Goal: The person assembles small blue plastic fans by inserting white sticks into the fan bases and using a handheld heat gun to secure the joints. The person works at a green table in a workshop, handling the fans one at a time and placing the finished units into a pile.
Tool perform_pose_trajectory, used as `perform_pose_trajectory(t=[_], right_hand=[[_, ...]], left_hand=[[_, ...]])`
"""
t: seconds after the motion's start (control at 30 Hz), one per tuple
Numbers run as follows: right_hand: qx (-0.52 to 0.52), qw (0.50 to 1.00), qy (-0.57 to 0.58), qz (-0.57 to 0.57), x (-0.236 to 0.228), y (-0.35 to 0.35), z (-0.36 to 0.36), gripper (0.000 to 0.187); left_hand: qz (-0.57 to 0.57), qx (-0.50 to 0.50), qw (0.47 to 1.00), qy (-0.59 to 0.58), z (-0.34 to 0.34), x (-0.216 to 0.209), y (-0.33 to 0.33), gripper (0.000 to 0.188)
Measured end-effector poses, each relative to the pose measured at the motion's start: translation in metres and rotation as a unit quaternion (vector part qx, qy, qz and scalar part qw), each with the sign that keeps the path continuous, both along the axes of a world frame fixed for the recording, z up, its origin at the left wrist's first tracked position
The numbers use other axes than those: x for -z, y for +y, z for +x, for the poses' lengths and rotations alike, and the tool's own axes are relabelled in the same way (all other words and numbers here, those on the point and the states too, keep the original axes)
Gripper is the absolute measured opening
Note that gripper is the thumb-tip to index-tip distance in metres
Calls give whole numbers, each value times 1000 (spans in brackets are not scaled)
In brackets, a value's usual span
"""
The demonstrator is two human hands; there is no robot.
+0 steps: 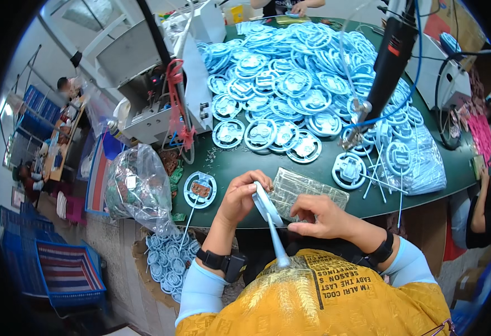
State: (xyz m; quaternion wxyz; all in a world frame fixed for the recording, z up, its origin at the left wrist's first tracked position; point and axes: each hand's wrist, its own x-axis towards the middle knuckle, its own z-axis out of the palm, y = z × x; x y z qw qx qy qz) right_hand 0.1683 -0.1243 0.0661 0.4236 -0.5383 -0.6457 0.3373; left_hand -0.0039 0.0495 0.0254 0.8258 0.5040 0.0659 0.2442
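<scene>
Your left hand point(240, 197) and right hand point(319, 217) both grip one pale blue handled disc point(268, 208). Beyond them, a clear tray point(307, 192) lies on the green table point(240, 159).

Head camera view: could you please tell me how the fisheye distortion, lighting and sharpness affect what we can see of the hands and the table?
In the head view, the green table bends near the black rim; lighting is even, with mild glare on the clear bag; the left hand, right hand and the pale blue part they hold are sharp at centre, while the edges look soft.
</scene>
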Motion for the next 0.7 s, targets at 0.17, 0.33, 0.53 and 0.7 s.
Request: perform_pose_trajectory(t=[0.17, 0.33, 0.53, 0.7], right_hand=[[-15, 991, -121, 55, 12, 12, -21, 38], [23, 992, -114, 58, 15, 22, -29, 38], [47, 989, -113, 87, 16, 32, -36, 34], [-12, 973, -186, 139, 27, 33, -55, 30]], left_hand=[[-71, 14, 997, -26, 6, 11, 8, 27], [-188, -10, 982, 21, 2, 24, 1, 31], [-298, -73, 951, 42, -5, 44, -9, 34], [-287, -61, 956, 17, -31, 43, -18, 35]])
